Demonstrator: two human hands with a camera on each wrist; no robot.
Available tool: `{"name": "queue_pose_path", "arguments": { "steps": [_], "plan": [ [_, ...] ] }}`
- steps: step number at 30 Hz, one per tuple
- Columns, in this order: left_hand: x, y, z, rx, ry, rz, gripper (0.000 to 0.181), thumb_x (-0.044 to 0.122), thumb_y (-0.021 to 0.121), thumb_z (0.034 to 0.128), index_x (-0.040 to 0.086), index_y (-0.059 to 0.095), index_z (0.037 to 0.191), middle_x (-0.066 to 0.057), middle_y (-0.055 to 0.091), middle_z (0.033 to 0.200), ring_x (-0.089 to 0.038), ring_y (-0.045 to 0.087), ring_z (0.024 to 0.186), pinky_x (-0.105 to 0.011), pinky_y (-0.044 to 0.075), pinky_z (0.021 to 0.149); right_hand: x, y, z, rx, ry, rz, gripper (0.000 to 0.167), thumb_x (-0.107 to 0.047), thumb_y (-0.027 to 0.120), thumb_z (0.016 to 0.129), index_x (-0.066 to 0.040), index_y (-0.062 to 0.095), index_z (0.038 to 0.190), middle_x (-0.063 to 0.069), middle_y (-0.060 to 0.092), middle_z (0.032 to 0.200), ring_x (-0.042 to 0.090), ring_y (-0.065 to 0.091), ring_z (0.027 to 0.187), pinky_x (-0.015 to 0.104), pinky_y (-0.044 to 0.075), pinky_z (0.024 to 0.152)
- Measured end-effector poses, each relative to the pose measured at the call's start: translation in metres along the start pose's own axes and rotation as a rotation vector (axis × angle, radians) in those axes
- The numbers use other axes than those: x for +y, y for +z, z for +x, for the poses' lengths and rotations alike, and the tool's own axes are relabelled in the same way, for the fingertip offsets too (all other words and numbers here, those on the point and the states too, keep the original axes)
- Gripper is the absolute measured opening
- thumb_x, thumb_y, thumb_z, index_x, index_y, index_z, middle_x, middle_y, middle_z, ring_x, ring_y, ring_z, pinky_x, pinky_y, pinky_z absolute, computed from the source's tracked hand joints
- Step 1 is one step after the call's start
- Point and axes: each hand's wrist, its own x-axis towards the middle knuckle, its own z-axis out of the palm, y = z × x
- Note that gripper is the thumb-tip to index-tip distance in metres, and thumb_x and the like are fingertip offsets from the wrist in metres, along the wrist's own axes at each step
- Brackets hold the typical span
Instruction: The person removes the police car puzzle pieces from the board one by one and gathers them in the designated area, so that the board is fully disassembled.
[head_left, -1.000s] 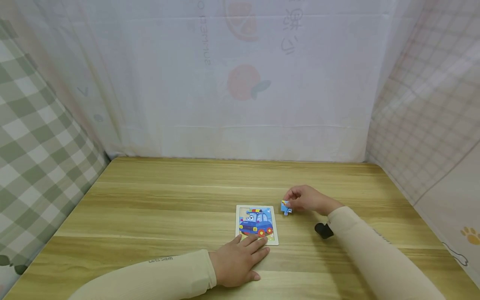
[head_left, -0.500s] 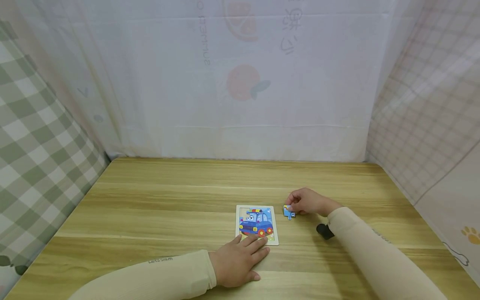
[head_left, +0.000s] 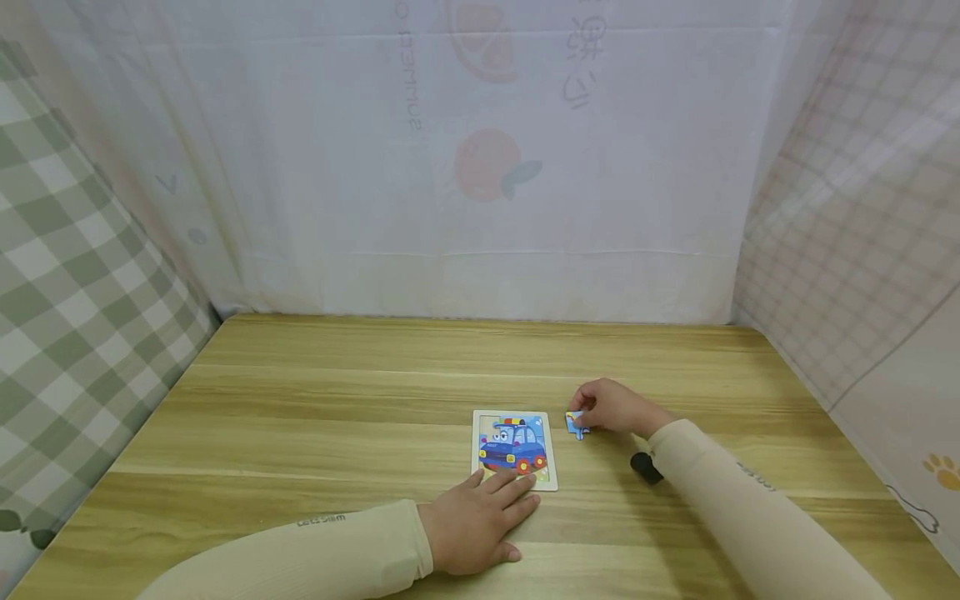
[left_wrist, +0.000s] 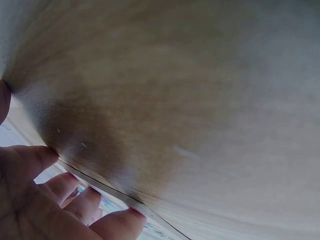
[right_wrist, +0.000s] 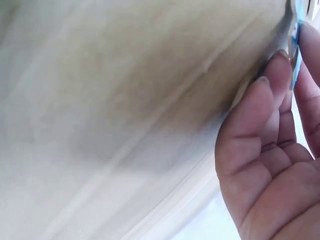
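Observation:
A square jigsaw puzzle point(head_left: 512, 446) of a blue cartoon car sits in a pale frame; its upper left corner shows bare board. My left hand point(head_left: 480, 523) rests spread over the frame's lower edge, and in the left wrist view its fingertips point(left_wrist: 132, 215) touch that edge. Just right of the frame, my right hand point(head_left: 611, 406) pinches a light blue jigsaw piece point(head_left: 574, 423) between thumb and fingers. The right wrist view catches only a thin side of the piece point(right_wrist: 295, 70) at the fingertips; the fingers hide part of it in the head view.
A small black object point(head_left: 646, 467) is by the right sleeve, its kind unclear. The wooden table point(head_left: 337, 400) ends at a white printed curtain point(head_left: 337, 208) behind. Checked cloth point(head_left: 75, 275) hangs on the left, another cloth point(head_left: 847, 217) on the right.
My right hand has come slightly lower and nearer the table with the jigsaw piece, which has turned a little. The left hand and the framed puzzle have stayed still.

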Motion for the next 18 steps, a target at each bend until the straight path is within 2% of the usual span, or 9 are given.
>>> {"name": "queue_pose_path", "arguments": {
  "steps": [18],
  "plan": [
    [0.0000, -0.0012, -0.0005, 0.003, 0.005, 0.018, 0.062, 0.056, 0.043, 0.0963, 0.023, 0.039, 0.149, 0.003, 0.031, 0.155, -0.016, 0.029, 0.142, -0.042, 0.041, 0.103, -0.0045, 0.0051, -0.0035, 0.049, -0.001, -0.119, 0.008, -0.003, 0.072, 0.084, -0.001, 0.065, 0.086, 0.001, 0.061, 0.077, 0.014, 0.050, 0.071, 0.029, 0.044, 0.066]
  ]
}}
